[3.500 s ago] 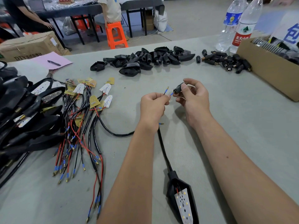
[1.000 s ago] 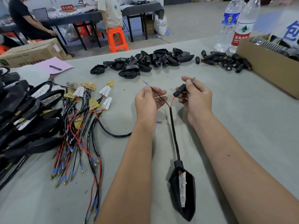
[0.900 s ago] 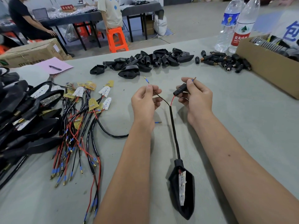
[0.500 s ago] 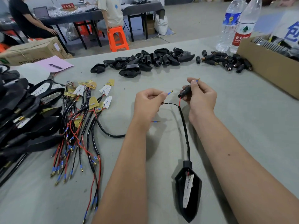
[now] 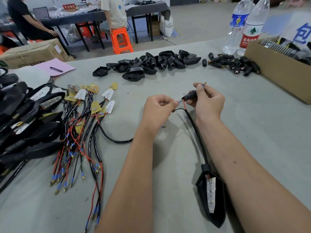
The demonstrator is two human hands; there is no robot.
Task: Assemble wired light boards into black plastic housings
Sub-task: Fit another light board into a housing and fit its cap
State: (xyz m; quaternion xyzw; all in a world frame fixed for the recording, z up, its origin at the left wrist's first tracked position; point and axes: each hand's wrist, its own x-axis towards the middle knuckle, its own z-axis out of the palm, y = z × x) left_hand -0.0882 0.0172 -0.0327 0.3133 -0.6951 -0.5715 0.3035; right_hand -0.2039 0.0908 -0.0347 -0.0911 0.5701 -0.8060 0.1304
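My right hand (image 5: 207, 102) holds a small black sleeve (image 5: 190, 95); a red wire runs through it and its gold tip sticks out past my fingers. My left hand (image 5: 159, 109) pinches a thin black wire with a blue-and-gold tip (image 5: 180, 101) right at the sleeve's near opening. Both wires come out of a black cable (image 5: 197, 133) that runs down to a black housing (image 5: 213, 199) lying on the grey table by my right forearm, with a white light board (image 5: 211, 194) sitting tilted inside it.
Loose wired light boards (image 5: 87, 115) spread left of my arms. Finished black housings (image 5: 25, 125) pile at the far left. Empty housings (image 5: 148, 64) and black sleeves (image 5: 234, 63) lie at the back. A cardboard box (image 5: 276, 73) and two water bottles (image 5: 242, 26) stand back right.
My left hand turned the black wire round from pointing away and brought its blue tip up to the sleeve's opening. The housing slid a little right along the table.
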